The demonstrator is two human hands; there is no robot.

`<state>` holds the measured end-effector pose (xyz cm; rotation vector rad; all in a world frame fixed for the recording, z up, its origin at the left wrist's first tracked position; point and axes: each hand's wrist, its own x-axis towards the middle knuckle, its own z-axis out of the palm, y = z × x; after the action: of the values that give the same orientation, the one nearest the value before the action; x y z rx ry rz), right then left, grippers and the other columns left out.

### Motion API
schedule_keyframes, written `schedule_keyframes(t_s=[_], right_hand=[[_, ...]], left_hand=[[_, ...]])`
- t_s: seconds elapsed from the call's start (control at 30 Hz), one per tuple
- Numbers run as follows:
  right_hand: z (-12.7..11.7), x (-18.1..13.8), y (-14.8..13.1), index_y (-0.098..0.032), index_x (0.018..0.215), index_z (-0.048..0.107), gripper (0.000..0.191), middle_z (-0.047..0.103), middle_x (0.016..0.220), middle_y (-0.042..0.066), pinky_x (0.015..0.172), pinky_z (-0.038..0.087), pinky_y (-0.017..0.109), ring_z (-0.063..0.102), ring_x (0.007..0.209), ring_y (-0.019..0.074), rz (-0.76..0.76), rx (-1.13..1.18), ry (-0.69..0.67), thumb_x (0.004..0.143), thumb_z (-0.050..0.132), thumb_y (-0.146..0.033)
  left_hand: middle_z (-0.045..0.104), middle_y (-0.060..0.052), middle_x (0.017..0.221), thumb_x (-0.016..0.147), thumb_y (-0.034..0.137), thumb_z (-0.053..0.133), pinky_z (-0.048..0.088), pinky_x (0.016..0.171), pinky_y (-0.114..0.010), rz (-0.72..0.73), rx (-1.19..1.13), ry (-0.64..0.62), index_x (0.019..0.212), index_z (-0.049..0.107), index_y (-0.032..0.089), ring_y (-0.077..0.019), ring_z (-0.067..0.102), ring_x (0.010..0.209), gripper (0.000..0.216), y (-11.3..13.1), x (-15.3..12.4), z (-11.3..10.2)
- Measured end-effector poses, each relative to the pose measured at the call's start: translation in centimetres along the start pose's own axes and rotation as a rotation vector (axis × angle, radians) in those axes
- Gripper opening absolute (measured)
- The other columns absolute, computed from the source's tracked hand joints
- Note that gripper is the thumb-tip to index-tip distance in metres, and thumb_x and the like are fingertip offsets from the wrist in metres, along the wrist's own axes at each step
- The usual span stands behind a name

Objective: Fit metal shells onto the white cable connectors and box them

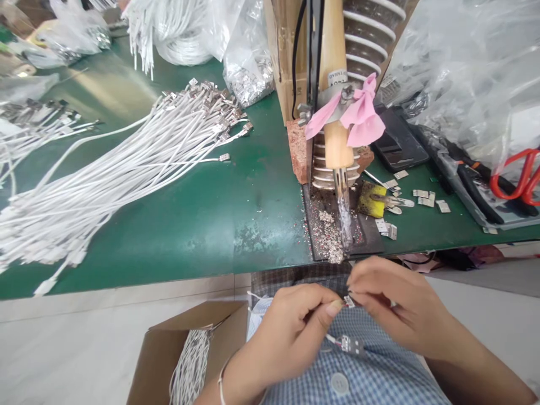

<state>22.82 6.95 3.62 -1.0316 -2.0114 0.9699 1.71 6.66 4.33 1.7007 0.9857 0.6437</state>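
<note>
Over my lap, my left hand [301, 323] pinches the end of a white USB cable between thumb and index finger. A small metal USB connector [349, 302] shows at those fingertips, with thin coloured wire beside it. My right hand [394, 301] is closed, fingertips drawn together right by this connector; what they hold, if anything, is hidden. Below, a second USB connector [352, 345] on a white cable rests against the checked apron [379, 371]. Beyond my hands, a soldering iron [343, 208] points tip down, clamped to a stand and tied with a pink cloth strip [365, 115].
Solder bits [331, 242] lie beneath the iron, beside a yellow sponge [371, 198] and loose connector shells [426, 198]. A bundle of white cables [126, 163] covers the green table's left. At right are a phone [400, 140] and red-handled scissors [512, 180]. A cardboard box [158, 354] holds cables.
</note>
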Motion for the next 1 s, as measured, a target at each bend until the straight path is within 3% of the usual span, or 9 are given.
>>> schedule_keyframes(t_s=[0.17,0.3,0.4,0.6,0.7,0.83,1.0], right_hand=[[-0.5,-0.5,-0.3,-0.018,0.108,0.059,0.019,0.071,0.087,0.005,0.076,0.052,0.033,0.065,0.080,0.0179,-0.178,-0.296,-0.050,0.096,0.044,-0.016],[-0.5,-0.5,-0.4,-0.016,0.099,0.059,0.025,0.067,0.076,0.004,0.062,0.047,0.032,0.059,0.065,0.0176,-0.276,-0.428,-0.129,0.097,0.035,-0.010],[-0.4,-0.3,-0.4,-0.016,0.096,0.060,0.028,0.065,0.076,0.005,0.061,0.044,0.033,0.055,0.064,0.0179,-0.313,-0.483,-0.217,0.096,0.033,-0.008],[-0.6,-0.2,-0.1,-0.016,0.084,0.059,0.035,0.063,0.075,0.007,0.057,0.040,0.032,0.051,0.062,0.0186,-0.320,-0.468,-0.264,0.095,0.027,-0.007],[-1.7,-0.7,0.6,-0.018,0.088,0.057,0.025,0.063,0.076,0.005,0.059,0.042,0.032,0.052,0.063,0.0186,-0.277,-0.443,-0.301,0.092,0.035,-0.006],[-3.0,-1.4,1.1,-0.020,0.094,0.053,0.019,0.061,0.078,0.004,0.063,0.045,0.030,0.056,0.070,0.0174,-0.078,-0.288,-0.181,0.091,0.040,-0.007],[-0.6,-1.4,0.4,-0.024,0.109,0.056,0.015,0.064,0.083,0.001,0.057,0.047,0.024,0.058,0.066,0.0129,0.222,0.157,-0.127,0.095,0.050,-0.022]], left_hand=[[0.057,0.004,0.064,0.097,0.019,0.047,0.039,0.056,-0.019,0.023,0.020,0.002,0.078,0.058,0.017,-0.0079,0.051,0.057,0.023,-0.1,0.1,0.2],[0.057,0.003,0.064,0.097,0.021,0.046,0.039,0.056,-0.019,0.025,0.048,-0.039,0.076,0.056,0.018,-0.0087,0.051,0.057,0.024,-0.2,0.0,0.2],[0.055,0.003,0.063,0.098,0.022,0.046,0.038,0.054,-0.020,0.008,0.041,-0.069,0.074,0.054,0.018,-0.0091,0.050,0.056,0.026,-0.2,0.0,0.2],[0.056,0.003,0.063,0.096,0.018,0.046,0.038,0.054,-0.020,0.032,0.036,-0.107,0.078,0.058,0.017,-0.0091,0.049,0.055,0.022,-0.1,0.1,0.3],[0.057,0.003,0.063,0.095,0.017,0.048,0.038,0.053,-0.020,0.064,0.031,-0.113,0.079,0.060,0.016,-0.0091,0.051,0.055,0.020,-0.2,-0.1,0.2],[0.061,0.001,0.065,0.095,0.016,0.048,0.042,0.056,-0.019,0.067,0.014,-0.032,0.080,0.061,0.016,-0.0091,0.054,0.057,0.019,-0.3,-0.4,-0.2],[0.066,0.000,0.070,0.094,0.014,0.052,0.044,0.059,-0.019,0.087,0.019,0.036,0.086,0.063,0.016,-0.0093,0.058,0.061,0.014,-0.1,-0.2,0.1]])
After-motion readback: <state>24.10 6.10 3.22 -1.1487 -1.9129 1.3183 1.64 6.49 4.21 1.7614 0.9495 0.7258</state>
